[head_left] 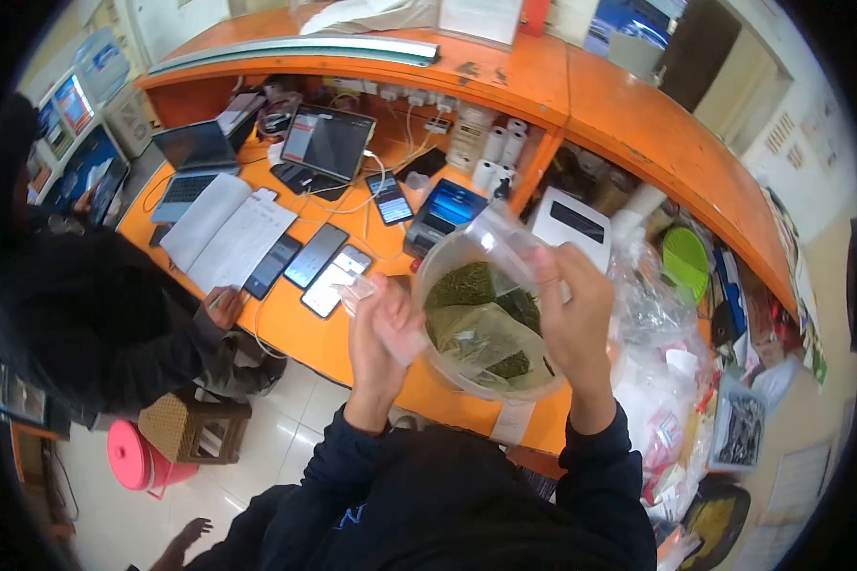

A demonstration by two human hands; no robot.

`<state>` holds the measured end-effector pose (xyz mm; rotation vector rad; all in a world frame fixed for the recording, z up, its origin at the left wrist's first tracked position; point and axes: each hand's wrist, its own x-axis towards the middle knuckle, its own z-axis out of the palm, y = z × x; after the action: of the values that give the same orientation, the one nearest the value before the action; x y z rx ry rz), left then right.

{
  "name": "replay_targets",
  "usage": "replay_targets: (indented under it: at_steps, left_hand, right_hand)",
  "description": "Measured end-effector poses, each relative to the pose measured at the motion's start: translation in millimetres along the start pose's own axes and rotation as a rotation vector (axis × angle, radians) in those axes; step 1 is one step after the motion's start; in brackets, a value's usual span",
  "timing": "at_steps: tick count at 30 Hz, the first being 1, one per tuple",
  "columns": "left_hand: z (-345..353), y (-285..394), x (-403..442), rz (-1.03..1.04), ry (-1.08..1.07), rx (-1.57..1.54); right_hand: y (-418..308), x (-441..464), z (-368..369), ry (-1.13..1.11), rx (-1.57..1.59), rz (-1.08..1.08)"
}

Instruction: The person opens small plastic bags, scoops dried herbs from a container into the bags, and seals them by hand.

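A round translucent bucket (428, 352) stands at the table's front edge before me. In it lie dried green leaves (462, 285) and a clear plastic bag (476, 333) with more green matter showing through. Over the bucket's right rim, my right hand (576, 309) is closed on a clear plastic cup (500, 238), tilted to the left. Just left of the bucket, my left hand (386, 328) is wrapped round a crumpled piece of clear plastic film (354, 293), whose ends stick out of the fist.
Several phones (316, 255), an open notebook (229, 228), a laptop (195, 171) and a tablet (326, 141) lie on the orange table (295, 333). A person (95, 314) at left holds a pen. Plastic bags (652, 381) crowd the right. A stool (195, 428) and pink bucket (143, 457) stand on the floor.
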<state>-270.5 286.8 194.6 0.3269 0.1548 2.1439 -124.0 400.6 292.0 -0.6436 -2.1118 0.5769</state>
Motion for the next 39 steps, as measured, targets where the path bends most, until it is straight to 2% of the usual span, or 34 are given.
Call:
replay_targets:
  at_steps: [3, 6, 7, 10, 12, 14, 16, 18, 20, 22, 23, 26, 29, 32, 35, 39]
  left_hand:
    - [19, -3, -16, -0.024, 0.095, 0.803]
    - [20, -12, -19, 0.141, 0.022, 1.160]
    - [37, -13, -18, 0.142, 0.060, 1.119]
    - [36, -11, -20, 0.169, -0.011, 1.256]
    - [34, -14, -24, 0.177, 0.029, 1.253]
    - [36, -14, -28, 0.189, 0.057, 1.230]
    - [39, -18, -30, 0.145, 0.004, 1.172]
    - [45, -17, -36, 0.098, -0.039, 1.152]
    - [35, -13, -41, 0.044, -0.125, 1.317]
    - [31, 2, -32, 0.190, -0.510, 1.442]
    - [32, 8, -33, 0.179, -0.534, 1.418]
    - [36, 16, -38, 0.138, -0.622, 1.299]
    - [30, 14, -46, 0.145, -0.734, 1.192]
    - [32, 15, -62, 0.257, -0.574, 1.252]
    - [34, 13, -70, 0.330, -0.404, 1.295]
    - [36, 18, -75, 0.307, -0.439, 1.287]
  right_hand:
    - [2, -23, 9, -0.123, -0.012, -0.040]
    - [-2, -37, 15, -0.182, -0.013, -0.102]
    - [0, -41, 16, -0.210, -0.011, -0.094]
    - [0, -41, 13, -0.150, -0.015, -0.078]
    - [-2, -37, 15, 0.077, -0.069, -0.181]
    - [-5, -40, 10, 0.072, -0.020, -0.240]
    - [-7, -48, 4, -0.164, 0.154, -0.264]
    - [-2, -56, 0, -0.277, 0.208, -0.166]
    - [-1, -58, 0, -0.365, 0.262, -0.082]
    - [-14, -60, -5, -0.446, 0.278, 0.015]
    - [-18, -60, -5, -0.496, 0.271, 0.054]
    - [-17, -66, -1, -0.537, 0.417, 0.012]
    - [-10, -66, -3, -0.605, 0.428, -0.097]
    - [-20, -66, 0, -0.581, 0.359, -0.191]
    - [-41, -60, 1, -0.622, 0.376, -0.097]
    - [-26, -63, 9, -0.635, 0.434, -0.215]
